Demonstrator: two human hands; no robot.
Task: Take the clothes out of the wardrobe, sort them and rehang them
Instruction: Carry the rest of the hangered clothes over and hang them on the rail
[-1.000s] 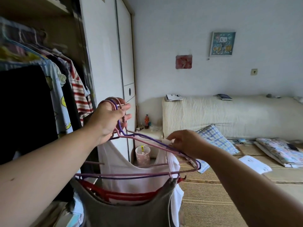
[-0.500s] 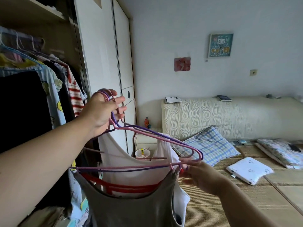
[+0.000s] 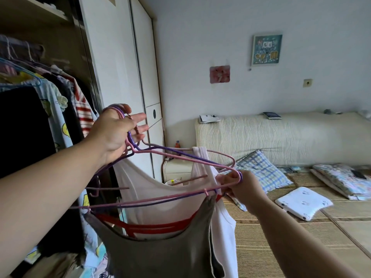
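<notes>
My left hand [image 3: 116, 131] holds the hooks of several pink and purple wire hangers [image 3: 180, 157] in front of the open wardrobe [image 3: 40, 57]. From them hang a white top [image 3: 160, 195], a red-trimmed garment [image 3: 160, 227] and a grey top [image 3: 160, 253] at the front. My right hand [image 3: 241, 187] pinches the right ends of the hangers by the grey top's strap. More clothes [image 3: 66, 109] hang on the wardrobe rail at the left, among them a striped shirt and a pale blue printed one.
White sliding wardrobe doors [image 3: 124, 77] stand just behind the hangers. A small white cabinet [image 3: 176, 169] sits in the corner. To the right is a bed with a cream headboard [image 3: 281, 137], a checked pillow [image 3: 261, 171], a white pad [image 3: 303, 203] and folded bedding [image 3: 345, 179].
My right hand went from the hangers' upper arm down to their right ends and now pinches there. My left hand rose a little with the hooks.
</notes>
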